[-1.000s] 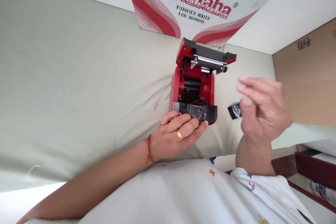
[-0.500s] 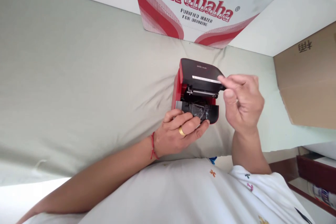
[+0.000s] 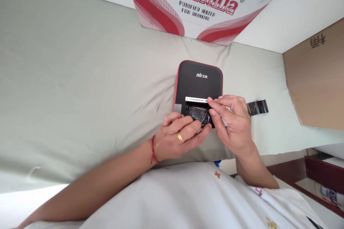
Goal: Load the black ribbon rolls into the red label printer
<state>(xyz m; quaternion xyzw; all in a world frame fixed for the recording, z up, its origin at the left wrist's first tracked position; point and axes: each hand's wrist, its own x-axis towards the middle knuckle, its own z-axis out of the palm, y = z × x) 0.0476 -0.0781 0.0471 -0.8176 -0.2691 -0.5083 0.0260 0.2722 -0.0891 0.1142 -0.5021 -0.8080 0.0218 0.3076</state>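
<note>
A red and black label printer point(image 3: 201, 84) sits on the cloth, its black lid lowered, with a white warning strip point(image 3: 195, 99) along the lid's front edge. Shiny, wrinkled dark film point(image 3: 199, 113) covers the printer's front part. My left hand point(image 3: 182, 134) is curled round the front of the printer, fingers closed on it near the film. With thumb and index finger close together, my right hand point(image 3: 232, 121) touches the lid's front right edge. A short black strip of tape point(image 3: 257, 107) shows just right of that hand.
Behind the printer stands a white and red water carton point(image 3: 199, 10). A brown cardboard box point(image 3: 317, 86) is at the right. Pale green cloth point(image 3: 80, 89) covers the surface. Lower right, a bottle point(image 3: 329, 195) lies in a dark red-framed compartment.
The printer lid has come down from partly raised. My right hand has moved left and down with it, and the black strip now shows beside it. My left hand stays on the printer.
</note>
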